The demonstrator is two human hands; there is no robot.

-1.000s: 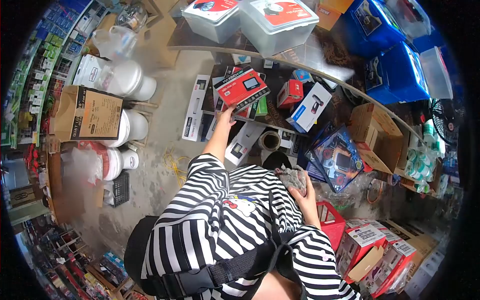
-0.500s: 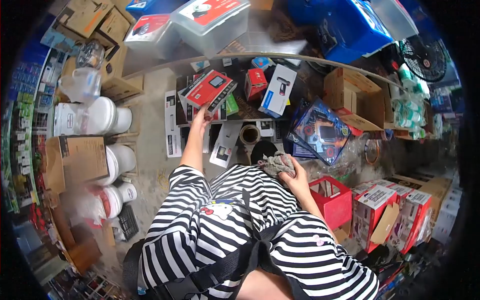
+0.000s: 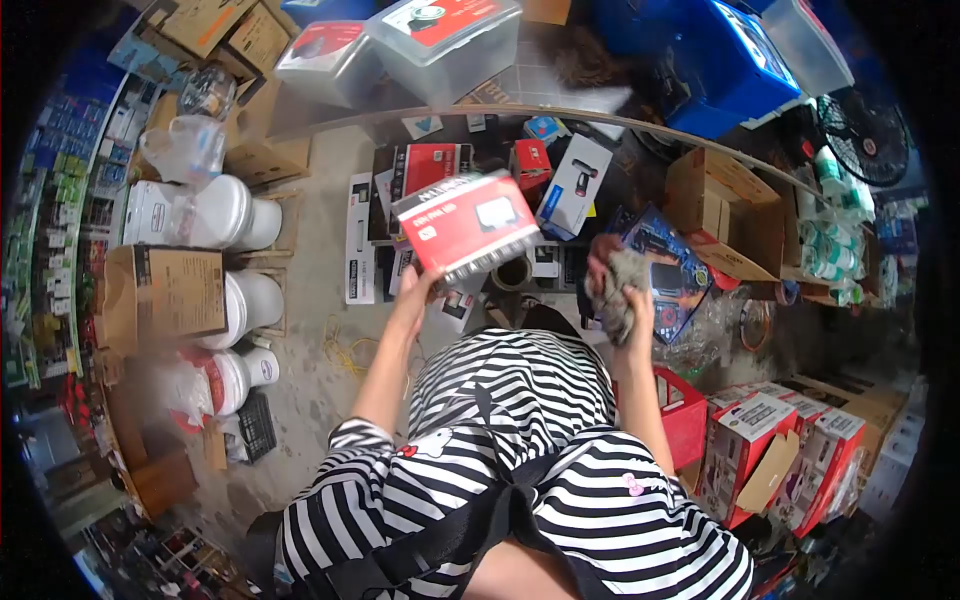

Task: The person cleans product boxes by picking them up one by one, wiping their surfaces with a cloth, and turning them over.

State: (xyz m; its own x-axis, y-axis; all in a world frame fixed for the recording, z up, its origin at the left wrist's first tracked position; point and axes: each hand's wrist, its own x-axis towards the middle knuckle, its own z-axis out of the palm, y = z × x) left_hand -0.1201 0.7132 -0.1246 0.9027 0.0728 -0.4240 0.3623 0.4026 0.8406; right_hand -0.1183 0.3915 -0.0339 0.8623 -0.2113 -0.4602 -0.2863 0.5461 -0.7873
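My left hand (image 3: pixel 415 295) grips a red and white product box (image 3: pixel 465 228) by its near left corner, and the box is tilted up off the pile. The box front carries a picture of a small screen device. In my right hand (image 3: pixel 632 318) is a crumpled grey cloth (image 3: pixel 617 285), slightly smeared by motion, with a reddish part at its left. Beneath it lies a blue patterned package (image 3: pixel 660 270). Behind the held box, another red box (image 3: pixel 435 160), a small red box (image 3: pixel 530 160) and a white and blue box (image 3: pixel 575 185) rest on the low dark shelf.
An overhead shelf edge (image 3: pixel 560 110) runs across, bearing clear plastic tubs (image 3: pixel 445 50) and a blue box (image 3: pixel 735 70). An open cardboard box (image 3: pixel 730 215) stands right, above red and white cartons (image 3: pixel 755 430) and a red stool (image 3: pixel 680 415). White buckets (image 3: pixel 215 215) line the left.
My left hand has lifted the red and white box off the pile and brought it nearer. My right hand has moved forward and right with the cloth, away from my lap.
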